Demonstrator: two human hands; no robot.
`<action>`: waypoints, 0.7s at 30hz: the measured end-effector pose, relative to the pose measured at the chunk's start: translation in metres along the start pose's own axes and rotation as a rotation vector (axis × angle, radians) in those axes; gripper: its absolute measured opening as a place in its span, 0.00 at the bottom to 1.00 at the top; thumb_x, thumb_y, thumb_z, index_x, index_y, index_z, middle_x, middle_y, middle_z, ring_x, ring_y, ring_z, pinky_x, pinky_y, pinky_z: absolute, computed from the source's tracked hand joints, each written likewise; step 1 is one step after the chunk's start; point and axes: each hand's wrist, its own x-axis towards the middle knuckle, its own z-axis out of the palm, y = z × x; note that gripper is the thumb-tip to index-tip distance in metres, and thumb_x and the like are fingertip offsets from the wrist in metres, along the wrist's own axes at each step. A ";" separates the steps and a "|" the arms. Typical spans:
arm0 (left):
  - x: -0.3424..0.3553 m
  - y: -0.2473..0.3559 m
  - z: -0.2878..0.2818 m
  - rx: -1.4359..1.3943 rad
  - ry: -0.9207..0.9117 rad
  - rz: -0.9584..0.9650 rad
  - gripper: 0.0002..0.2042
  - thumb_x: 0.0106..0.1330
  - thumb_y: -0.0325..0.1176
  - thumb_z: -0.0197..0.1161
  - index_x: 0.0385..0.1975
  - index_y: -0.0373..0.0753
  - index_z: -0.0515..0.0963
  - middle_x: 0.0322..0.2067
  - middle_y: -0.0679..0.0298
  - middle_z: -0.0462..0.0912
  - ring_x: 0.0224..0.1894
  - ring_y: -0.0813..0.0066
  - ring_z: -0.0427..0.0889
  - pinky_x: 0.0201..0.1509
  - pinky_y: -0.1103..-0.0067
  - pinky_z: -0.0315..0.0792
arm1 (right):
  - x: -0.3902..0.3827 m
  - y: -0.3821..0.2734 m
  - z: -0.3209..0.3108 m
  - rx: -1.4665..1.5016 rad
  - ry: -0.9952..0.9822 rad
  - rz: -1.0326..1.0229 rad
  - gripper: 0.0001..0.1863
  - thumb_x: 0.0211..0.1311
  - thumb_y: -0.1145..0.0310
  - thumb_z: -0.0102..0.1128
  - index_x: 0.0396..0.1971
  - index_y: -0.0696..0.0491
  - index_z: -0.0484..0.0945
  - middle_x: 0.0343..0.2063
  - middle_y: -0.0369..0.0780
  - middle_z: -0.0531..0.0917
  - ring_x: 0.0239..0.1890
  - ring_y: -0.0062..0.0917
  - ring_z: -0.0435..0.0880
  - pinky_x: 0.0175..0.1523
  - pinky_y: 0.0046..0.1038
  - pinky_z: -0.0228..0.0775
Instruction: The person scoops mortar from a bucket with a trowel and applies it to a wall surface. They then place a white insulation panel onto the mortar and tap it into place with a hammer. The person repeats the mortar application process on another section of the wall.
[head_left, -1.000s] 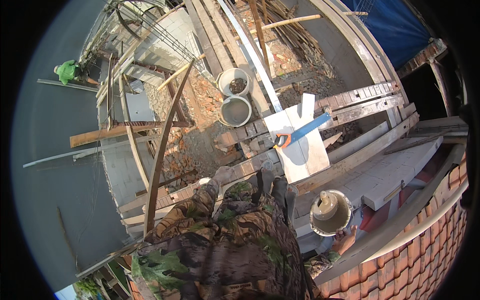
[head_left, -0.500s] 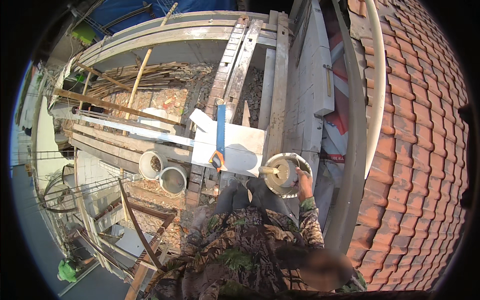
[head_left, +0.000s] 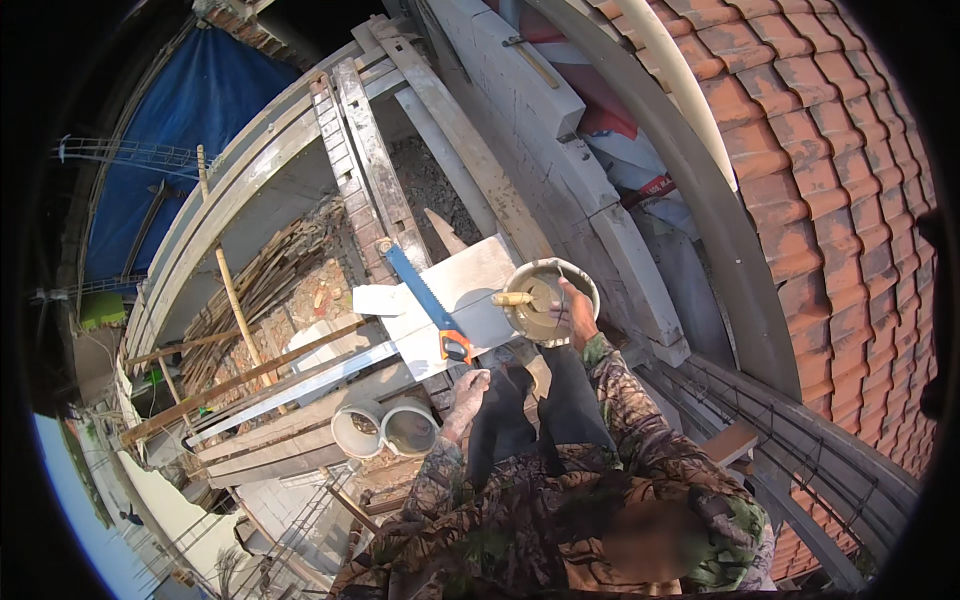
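My right hand [head_left: 581,314] grips the right side of a bucket [head_left: 589,298] of grey mortar, which has a wooden-handled tool [head_left: 512,298] lying across its left part. My left hand [head_left: 467,398] is empty, its fingers loosely bent, just below the orange handle of a blue handsaw [head_left: 420,282]. The saw lies on pale board pieces [head_left: 473,281] resting across planks, left of the bucket. Camouflage sleeves and my dark-clad legs show below.
Two pale buckets [head_left: 356,434] stand lower left. Long planks [head_left: 505,200] and bamboo poles [head_left: 235,300] span rubble and timber [head_left: 285,300]. A red tiled roof [head_left: 820,200] fills the right side, beside white blocks [head_left: 632,275]. A blue tarpaulin [head_left: 175,130] hangs upper left.
The view has swung right and turned. The bucket in my right hand has come up beside the boards and saw, and my left hand has moved up below the saw handle.
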 end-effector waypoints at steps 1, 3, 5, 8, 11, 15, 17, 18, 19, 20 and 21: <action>0.012 0.002 0.008 0.084 -0.015 0.008 0.19 0.72 0.48 0.66 0.48 0.37 0.85 0.41 0.63 0.89 0.43 0.73 0.86 0.51 0.74 0.77 | 0.008 0.008 0.003 0.026 0.009 0.001 0.41 0.65 0.38 0.62 0.66 0.55 0.70 0.39 0.44 0.83 0.39 0.31 0.84 0.48 0.33 0.74; 0.040 0.008 0.025 0.259 -0.044 -0.007 0.19 0.71 0.48 0.66 0.48 0.37 0.85 0.41 0.61 0.89 0.45 0.70 0.86 0.53 0.73 0.76 | 0.025 0.024 0.008 0.073 -0.007 0.010 0.43 0.64 0.35 0.61 0.68 0.53 0.69 0.41 0.42 0.82 0.42 0.31 0.82 0.54 0.34 0.71; 0.065 0.013 0.044 0.326 -0.067 0.070 0.20 0.69 0.46 0.68 0.51 0.37 0.84 0.45 0.58 0.88 0.52 0.64 0.85 0.59 0.69 0.75 | 0.041 0.041 0.012 0.108 -0.020 0.028 0.42 0.64 0.35 0.61 0.67 0.52 0.70 0.42 0.42 0.82 0.44 0.31 0.82 0.55 0.34 0.70; 0.108 0.016 0.077 0.521 0.010 0.174 0.26 0.65 0.43 0.71 0.59 0.37 0.77 0.53 0.52 0.83 0.58 0.55 0.83 0.63 0.65 0.74 | 0.072 0.067 0.026 0.214 -0.099 -0.007 0.37 0.67 0.41 0.62 0.66 0.53 0.72 0.46 0.43 0.81 0.49 0.31 0.80 0.59 0.34 0.71; 0.153 0.011 0.106 0.447 0.114 0.598 0.26 0.66 0.38 0.68 0.62 0.34 0.74 0.53 0.50 0.82 0.58 0.54 0.82 0.64 0.65 0.75 | 0.100 0.092 0.038 0.296 -0.118 0.010 0.35 0.68 0.45 0.64 0.64 0.56 0.72 0.47 0.44 0.81 0.50 0.31 0.81 0.60 0.33 0.72; 0.209 -0.001 0.104 0.080 -0.069 0.187 0.16 0.64 0.30 0.65 0.50 0.32 0.76 0.39 0.53 0.84 0.41 0.57 0.85 0.48 0.67 0.80 | 0.140 0.105 0.038 0.357 -0.170 0.033 0.35 0.68 0.47 0.64 0.64 0.58 0.71 0.50 0.46 0.81 0.51 0.32 0.81 0.60 0.32 0.72; 0.226 -0.007 0.102 0.384 0.013 0.305 0.09 0.65 0.33 0.65 0.35 0.33 0.80 0.27 0.57 0.84 0.28 0.62 0.83 0.37 0.70 0.79 | 0.156 0.104 0.029 0.193 -0.276 0.008 0.28 0.69 0.50 0.64 0.56 0.59 0.77 0.45 0.43 0.84 0.47 0.28 0.83 0.56 0.30 0.74; 0.231 -0.007 0.096 0.507 0.045 0.384 0.10 0.66 0.35 0.65 0.31 0.33 0.80 0.24 0.57 0.83 0.25 0.63 0.82 0.34 0.70 0.77 | 0.166 0.099 0.019 0.044 -0.369 -0.025 0.27 0.69 0.52 0.65 0.56 0.60 0.78 0.44 0.42 0.84 0.46 0.27 0.83 0.55 0.30 0.74; 0.238 -0.006 0.090 0.653 0.068 0.415 0.12 0.67 0.37 0.65 0.27 0.33 0.80 0.21 0.58 0.82 0.23 0.64 0.80 0.31 0.69 0.75 | 0.177 0.094 0.013 -0.124 -0.441 -0.039 0.26 0.70 0.53 0.65 0.55 0.60 0.80 0.43 0.42 0.85 0.45 0.26 0.83 0.54 0.29 0.74; 0.243 -0.005 0.088 0.515 0.078 0.337 0.16 0.68 0.40 0.67 0.24 0.32 0.81 0.19 0.54 0.80 0.23 0.64 0.79 0.29 0.68 0.71 | 0.186 0.090 0.007 -0.449 -0.358 -0.281 0.25 0.69 0.56 0.65 0.55 0.63 0.81 0.43 0.40 0.86 0.45 0.25 0.84 0.53 0.28 0.75; 0.247 -0.004 0.085 0.425 0.069 0.344 0.18 0.69 0.42 0.67 0.25 0.31 0.80 0.18 0.56 0.77 0.22 0.67 0.75 0.28 0.67 0.68 | 0.195 0.084 -0.005 -0.565 -0.385 -0.379 0.28 0.69 0.57 0.65 0.59 0.64 0.79 0.47 0.44 0.87 0.48 0.27 0.84 0.55 0.29 0.74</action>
